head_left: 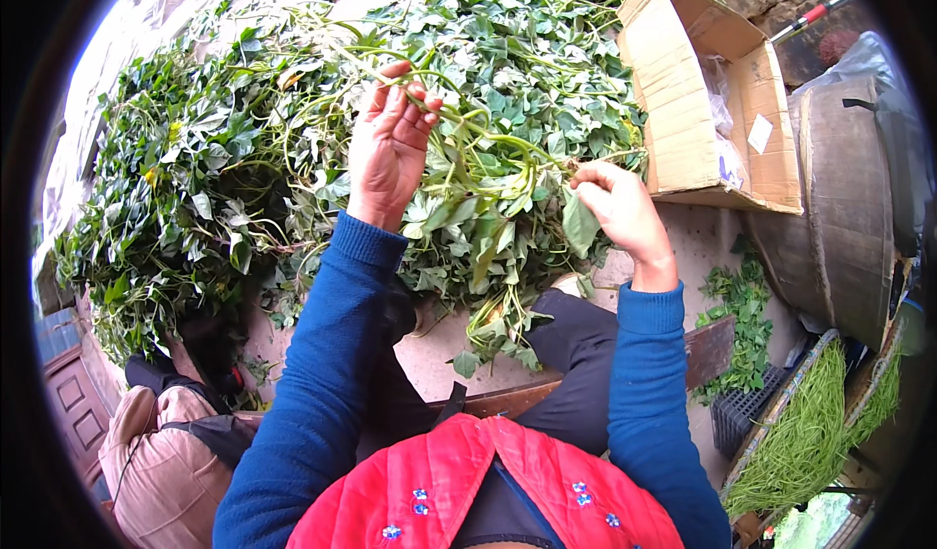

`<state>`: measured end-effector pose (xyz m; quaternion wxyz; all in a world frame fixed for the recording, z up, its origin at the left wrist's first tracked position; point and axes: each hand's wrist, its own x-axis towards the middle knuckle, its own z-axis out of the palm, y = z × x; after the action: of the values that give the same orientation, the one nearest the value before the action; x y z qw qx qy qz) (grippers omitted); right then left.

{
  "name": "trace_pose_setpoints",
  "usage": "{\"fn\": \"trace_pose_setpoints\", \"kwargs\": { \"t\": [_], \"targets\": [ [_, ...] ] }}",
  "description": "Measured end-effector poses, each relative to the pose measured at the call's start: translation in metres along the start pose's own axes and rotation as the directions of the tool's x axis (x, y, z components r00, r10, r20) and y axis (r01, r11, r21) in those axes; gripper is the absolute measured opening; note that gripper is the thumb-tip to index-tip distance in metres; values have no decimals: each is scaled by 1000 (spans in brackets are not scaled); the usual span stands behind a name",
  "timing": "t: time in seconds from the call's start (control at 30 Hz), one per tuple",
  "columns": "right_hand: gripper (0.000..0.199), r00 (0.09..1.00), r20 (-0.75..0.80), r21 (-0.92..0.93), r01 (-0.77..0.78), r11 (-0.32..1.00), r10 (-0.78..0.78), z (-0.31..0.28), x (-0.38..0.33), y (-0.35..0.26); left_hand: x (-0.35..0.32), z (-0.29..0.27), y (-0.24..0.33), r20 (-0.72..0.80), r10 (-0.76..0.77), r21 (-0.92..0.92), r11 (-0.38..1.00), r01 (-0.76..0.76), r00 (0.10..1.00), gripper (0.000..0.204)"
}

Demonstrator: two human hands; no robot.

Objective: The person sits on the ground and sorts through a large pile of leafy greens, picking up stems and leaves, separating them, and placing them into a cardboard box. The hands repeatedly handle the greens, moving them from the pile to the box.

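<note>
Pale-green curved stem (498,138) between left hand (390,149) and right hand (627,209), limp leaves (580,223) below

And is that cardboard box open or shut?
Open. You can see right into the cardboard box: there's whitish plastic inside, and a small white card against its inner side.

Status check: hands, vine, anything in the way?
Left hand pinching green vine. Right hand pinching it farther along. Leafy heap underneath; cardboard box beside right hand, not blocking.
</note>
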<state>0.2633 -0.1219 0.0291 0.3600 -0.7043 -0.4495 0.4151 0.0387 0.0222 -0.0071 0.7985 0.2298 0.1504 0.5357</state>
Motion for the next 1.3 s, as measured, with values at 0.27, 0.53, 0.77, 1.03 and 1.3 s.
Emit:
{"fn": "trace_pose_setpoints", "kwargs": {
  "t": [0.27, 0.53, 0.77, 1.03, 1.3],
  "targets": [
    [17, 925, -359, 341, 4, 940, 126, -11, 19, 40, -6, 9, -16, 80, -177, 93, 981, 170, 981, 32],
    [15, 900, -321, 743, 46, 668, 296, -32, 15, 43, -10, 15, -15, 17, -171, 147, 975, 167, 985, 28],
    [25, 871, -463, 21, 195, 981, -163, -31, 16, 35, -25, 15, -11, 50, -299, 413, 875, 253, 953, 19],
    [18, 925, -330, 180, 257, 949, -188, 25, 20, 2, -74, 11, -71, 102, -699, 799, 482, 361, 708, 18],
    [18, 955, -254, 272, 221, 937, -151, 36, 12, 0, -60, 21, -65, 116, -742, 980, 193, 45, 660, 22]
  ]
}}
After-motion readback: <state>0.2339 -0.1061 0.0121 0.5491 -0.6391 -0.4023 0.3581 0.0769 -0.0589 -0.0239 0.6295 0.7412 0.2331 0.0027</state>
